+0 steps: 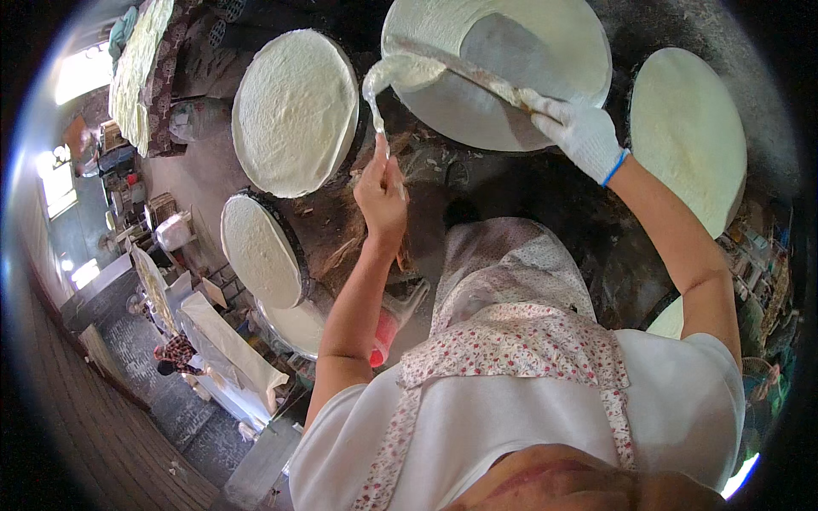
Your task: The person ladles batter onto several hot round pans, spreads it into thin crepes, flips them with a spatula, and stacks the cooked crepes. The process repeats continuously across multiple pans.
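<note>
While the right hand (582,132), in a white knit glove with a blue cuff, sits at the upper right of the frame, its fingers are wrapped shut round the handle end of a long flat scraper (460,66) that reaches leftward across the big round griddle (545,51) at the top centre. White batter (407,72) hangs off the far end of the scraper and covers part of the griddle, leaving a bare grey patch in its middle. Below that end, near the centre of the frame, the bare left hand (381,196) is raised with its fingers pinched together on a thin white strand (376,111) that runs up to the lump of batter; whether it is batter alone or a thin tool coated in it cannot be made out. Three more round griddles coated in white lie around: one at the upper left (294,111), one at the left middle (256,251), one at the right edge (686,136). A floral apron (503,341) over a white shirt fills the lower centre and hides the ground beneath the griddles. A red thing (382,336) shows behind the left forearm, mostly covered. Another person in a checked shirt (176,351) stands small at the lower left, too distorted to read further.
</note>
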Motion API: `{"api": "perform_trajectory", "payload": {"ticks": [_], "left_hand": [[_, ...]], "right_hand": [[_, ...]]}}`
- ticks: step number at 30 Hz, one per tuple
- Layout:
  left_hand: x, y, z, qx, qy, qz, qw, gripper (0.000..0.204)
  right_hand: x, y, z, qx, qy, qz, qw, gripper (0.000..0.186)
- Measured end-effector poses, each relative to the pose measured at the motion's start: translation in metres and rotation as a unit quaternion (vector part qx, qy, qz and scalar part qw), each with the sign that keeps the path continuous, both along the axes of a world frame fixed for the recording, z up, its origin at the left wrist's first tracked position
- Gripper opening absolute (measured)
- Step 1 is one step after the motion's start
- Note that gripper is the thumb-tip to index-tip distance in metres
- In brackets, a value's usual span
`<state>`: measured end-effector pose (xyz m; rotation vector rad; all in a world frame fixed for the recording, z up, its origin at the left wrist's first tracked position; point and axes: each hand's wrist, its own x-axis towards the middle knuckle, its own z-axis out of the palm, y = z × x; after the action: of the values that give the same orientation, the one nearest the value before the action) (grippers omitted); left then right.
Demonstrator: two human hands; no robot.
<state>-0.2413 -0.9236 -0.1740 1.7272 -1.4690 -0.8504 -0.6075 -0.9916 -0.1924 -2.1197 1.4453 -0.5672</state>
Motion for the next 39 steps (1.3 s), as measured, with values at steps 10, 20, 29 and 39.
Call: {"api": "perform_trajectory", "payload": {"ticks": [10, 20, 29, 39], "left_hand": [[0.058, 0.067, 0.063, 0.0, 0.163, -0.125, 0.979, 0.048], [0.137, 0.045, 0.188, -0.207, 0.26, -0.133, 0.934, 0.051], [0.207, 0.08, 0.17, -0.054, 0.299, -0.074, 0.95, 0.049], [0.243, 0.104, 0.117, 0.134, 0.25, -0.173, 0.943, 0.044]], "right_hand": [[0.0, 0.137, 0.034, 0.073, -0.107, -0.177, 0.976, 0.046], [0.328, 0.008, -0.018, -0.108, -0.239, -0.264, 0.928, 0.067], [0.312, 0.082, 0.01, 0.247, -0.369, -0.471, 0.762, 0.06], [0.309, 0.052, -0.054, 0.065, -0.191, -0.428, 0.881, 0.04]]}}
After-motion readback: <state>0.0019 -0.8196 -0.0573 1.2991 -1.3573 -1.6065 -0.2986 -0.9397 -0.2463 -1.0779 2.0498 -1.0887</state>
